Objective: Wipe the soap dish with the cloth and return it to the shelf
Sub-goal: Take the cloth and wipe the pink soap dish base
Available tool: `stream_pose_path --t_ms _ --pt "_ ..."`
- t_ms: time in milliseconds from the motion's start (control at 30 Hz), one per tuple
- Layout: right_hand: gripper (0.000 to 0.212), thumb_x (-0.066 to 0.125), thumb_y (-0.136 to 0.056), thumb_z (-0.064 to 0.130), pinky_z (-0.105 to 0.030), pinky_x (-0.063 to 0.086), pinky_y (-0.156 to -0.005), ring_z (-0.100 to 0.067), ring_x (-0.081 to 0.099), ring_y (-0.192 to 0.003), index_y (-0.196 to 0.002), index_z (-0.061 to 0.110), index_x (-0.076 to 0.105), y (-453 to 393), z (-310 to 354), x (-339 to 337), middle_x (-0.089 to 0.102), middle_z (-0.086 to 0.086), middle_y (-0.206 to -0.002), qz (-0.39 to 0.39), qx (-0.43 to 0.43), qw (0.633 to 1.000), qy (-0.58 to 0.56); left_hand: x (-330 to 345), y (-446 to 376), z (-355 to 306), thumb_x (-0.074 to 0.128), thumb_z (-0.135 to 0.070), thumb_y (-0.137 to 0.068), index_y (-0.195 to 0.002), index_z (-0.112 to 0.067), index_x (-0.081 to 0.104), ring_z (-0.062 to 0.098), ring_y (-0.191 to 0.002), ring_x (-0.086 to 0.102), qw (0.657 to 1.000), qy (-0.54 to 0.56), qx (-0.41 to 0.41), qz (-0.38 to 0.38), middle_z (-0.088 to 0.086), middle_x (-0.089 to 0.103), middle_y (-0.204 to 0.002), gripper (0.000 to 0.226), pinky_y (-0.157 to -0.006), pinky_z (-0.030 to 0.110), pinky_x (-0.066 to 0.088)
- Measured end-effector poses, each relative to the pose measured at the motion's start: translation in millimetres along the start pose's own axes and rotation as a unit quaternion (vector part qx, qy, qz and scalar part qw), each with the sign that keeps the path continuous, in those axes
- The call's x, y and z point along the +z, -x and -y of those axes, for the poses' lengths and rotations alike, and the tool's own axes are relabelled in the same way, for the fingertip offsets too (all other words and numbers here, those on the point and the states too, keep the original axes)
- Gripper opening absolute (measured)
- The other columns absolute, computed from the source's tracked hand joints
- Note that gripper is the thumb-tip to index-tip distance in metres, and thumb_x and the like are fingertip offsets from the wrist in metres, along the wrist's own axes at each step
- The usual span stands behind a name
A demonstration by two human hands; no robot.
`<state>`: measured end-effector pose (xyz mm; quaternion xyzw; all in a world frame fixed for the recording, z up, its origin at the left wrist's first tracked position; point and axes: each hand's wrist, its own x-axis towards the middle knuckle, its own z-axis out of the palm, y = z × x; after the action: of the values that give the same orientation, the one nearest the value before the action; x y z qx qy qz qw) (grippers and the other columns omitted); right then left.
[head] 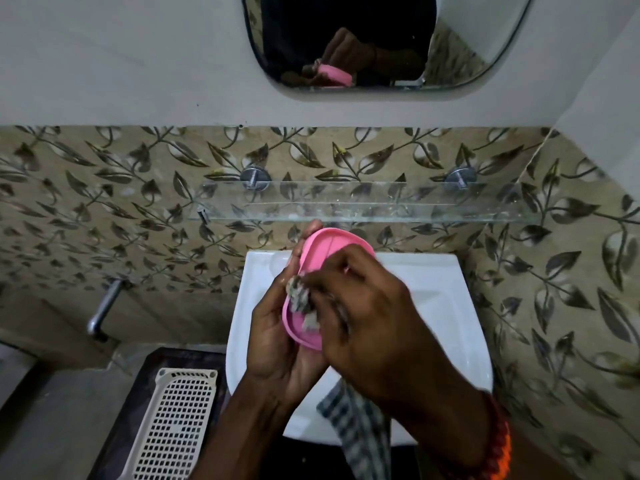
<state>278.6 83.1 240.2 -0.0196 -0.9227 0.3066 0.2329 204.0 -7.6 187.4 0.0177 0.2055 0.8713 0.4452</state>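
A pink oval soap dish (320, 249) is held tilted over the white sink (440, 299), just below the glass shelf (367, 202). My left hand (277, 344) cups the dish from underneath and the left side. My right hand (367, 323) presses a bunched grey checked cloth (301, 303) into the dish's inside. The cloth's loose end (356, 420) hangs down below my right wrist. My right hand hides much of the dish.
A mirror (381, 39) on the wall above reflects the hands and dish. A metal tap (104, 306) juts from the leaf-patterned tiles at left. A beige perforated basket (173, 420) stands at lower left beside the sink.
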Motion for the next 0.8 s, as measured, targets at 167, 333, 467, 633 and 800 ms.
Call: stream_pose_path --t_ms 167,333,467,633,800 --pt "0.021 0.066 -0.085 -0.006 -0.046 0.060 -0.066 -0.033 0.063 -0.076 -0.106 -0.001 0.071 -20.9 -15.7 2.6 0.057 -0.018 -0.101 -0.096 0.028 0.989 0.106 -3.7 2.0 2.1 0.056 -0.024 -0.101 -0.162 -0.015 0.033 0.030 -0.125 0.061 1.000 0.018 0.000 -0.018 0.015 0.055 -0.144 0.065 -0.109 0.043 0.048" --pt "0.021 0.065 -0.092 0.004 -0.020 0.044 -0.078 -0.014 0.056 -0.084 -0.107 0.014 0.075 -5.0 -6.0 14.4 0.051 0.000 -0.094 0.006 0.013 0.999 -0.035 -15.2 -3.9 -9.6 0.066 -0.024 -0.089 -0.158 -0.016 0.042 0.037 -0.116 0.069 0.999 0.040 0.018 -0.003 0.031 0.059 -0.135 0.074 -0.097 0.047 0.061" --pt "0.016 0.061 -0.087 0.010 -0.032 0.046 -0.076 -0.011 0.049 -0.088 -0.097 0.012 0.074 10.7 -9.1 23.2 0.055 -0.001 -0.091 0.144 -0.025 0.989 -0.016 -38.9 -1.3 -11.3 0.054 -0.035 -0.100 -0.157 -0.024 0.044 0.035 -0.133 0.046 0.996 -0.046 0.031 -0.068 0.023 0.054 -0.139 0.059 -0.116 0.047 0.038" --pt "0.014 0.060 -0.087 0.021 -0.007 0.042 -0.069 0.003 0.058 -0.087 -0.095 0.027 0.070 14.5 -36.7 39.1 0.059 0.016 -0.089 0.185 0.151 0.967 -0.087 -75.4 23.3 -29.3 0.059 -0.035 -0.087 -0.125 -0.008 0.076 0.035 -0.101 0.077 0.981 -0.065 0.075 -0.166 0.027 0.073 -0.125 0.050 -0.085 0.050 0.063" --pt "0.016 0.059 -0.087 0.020 -0.022 0.048 -0.063 -0.004 0.065 -0.062 -0.075 0.015 0.069 6.7 -84.7 83.9 0.070 0.008 -0.068 0.163 0.354 0.873 -0.294 -106.4 49.4 -49.6 0.057 -0.043 -0.090 -0.134 0.003 0.066 0.046 -0.118 0.069 0.976 -0.044 0.023 -0.210 0.033 0.060 -0.142 0.064 -0.101 0.056 0.048"
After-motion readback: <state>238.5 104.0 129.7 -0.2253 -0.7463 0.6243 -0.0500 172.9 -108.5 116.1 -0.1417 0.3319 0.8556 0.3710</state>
